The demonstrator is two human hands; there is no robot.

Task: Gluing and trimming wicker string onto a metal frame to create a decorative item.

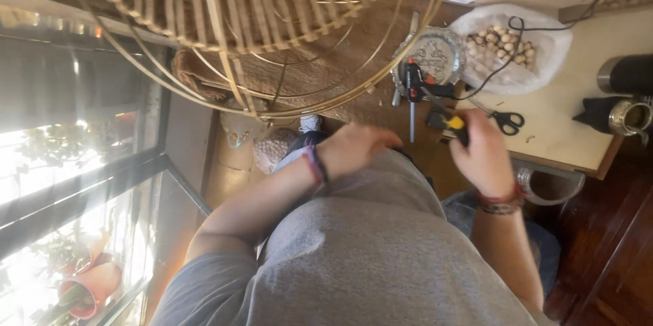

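right hand (pixel 484 156) is closed around the yellow-and-black tool (pixel 451 124), just above the lap, beside the table (pixel 558 135) edge. left hand (pixel 357 146) hovers blurred over the lap, fingers loosely curled, holding nothing i can see. scissors (pixel 505 121) lie just past the tool.

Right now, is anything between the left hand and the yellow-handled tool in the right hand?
Nothing visible. The left hand is empty over the lap; the right hand grips the yellow-handled tool. Between them lies only a bare gap above the grey shirt.
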